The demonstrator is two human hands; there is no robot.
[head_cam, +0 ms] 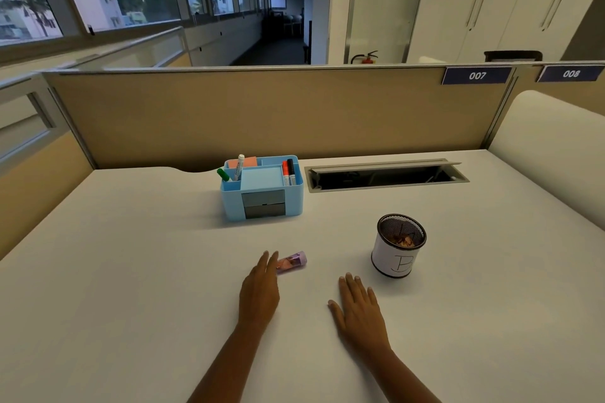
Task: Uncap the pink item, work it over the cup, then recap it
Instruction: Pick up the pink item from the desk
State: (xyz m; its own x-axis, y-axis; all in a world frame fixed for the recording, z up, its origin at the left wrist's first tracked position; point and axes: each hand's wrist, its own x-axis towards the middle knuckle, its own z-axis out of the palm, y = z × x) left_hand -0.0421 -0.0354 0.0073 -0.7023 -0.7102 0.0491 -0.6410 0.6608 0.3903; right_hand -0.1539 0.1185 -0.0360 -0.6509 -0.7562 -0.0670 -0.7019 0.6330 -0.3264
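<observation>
A small pink item with a lilac cap (pixel 292 261) lies on its side on the white desk, cap end pointing right. My left hand (pixel 260 291) rests flat just left of it, fingertips touching or nearly touching its near end, fingers straight and holding nothing. My right hand (pixel 358 311) lies flat on the desk with fingers spread, empty. A black mesh cup wrapped in white paper marked "B" (pixel 397 247) stands upright to the right, beyond my right hand, with shavings or scraps inside.
A light blue desk organiser (pixel 262 188) with several markers and sticky notes stands at the back centre. An open cable tray slot (pixel 386 175) sits behind the cup. A tan partition wall (pixel 278 114) closes the desk's far edge.
</observation>
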